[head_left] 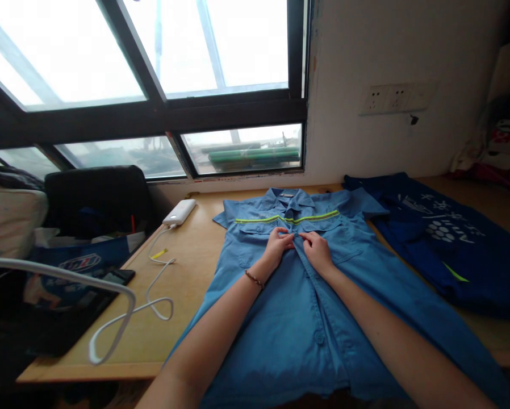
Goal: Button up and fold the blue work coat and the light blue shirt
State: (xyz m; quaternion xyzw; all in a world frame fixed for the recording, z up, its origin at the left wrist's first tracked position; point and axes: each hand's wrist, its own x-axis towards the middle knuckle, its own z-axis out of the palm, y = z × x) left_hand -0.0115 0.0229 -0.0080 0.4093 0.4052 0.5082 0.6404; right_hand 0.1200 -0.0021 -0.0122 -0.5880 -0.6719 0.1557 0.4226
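A light blue short-sleeved work shirt point(263, 318) lies front up on the wooden table, its collar toward the wall and a yellow-green stripe across the chest. My left hand point(279, 245) pinches the front placket just below the stripe, a braided bracelet on its wrist. Close beside it, my right hand point(317, 250) grips the other edge of the placket with fingers closed. The fingertips hide whatever button may be between them. Lower down, the front edges lie apart and a button point(319, 337) shows.
A dark blue garment point(434, 238) with white print lies right of the shirt. On the table's left are a white power bank point(179, 212) and its looping white cable point(131, 307). A black chair point(97, 196) and a blue bag point(82, 267) stand beyond the left edge.
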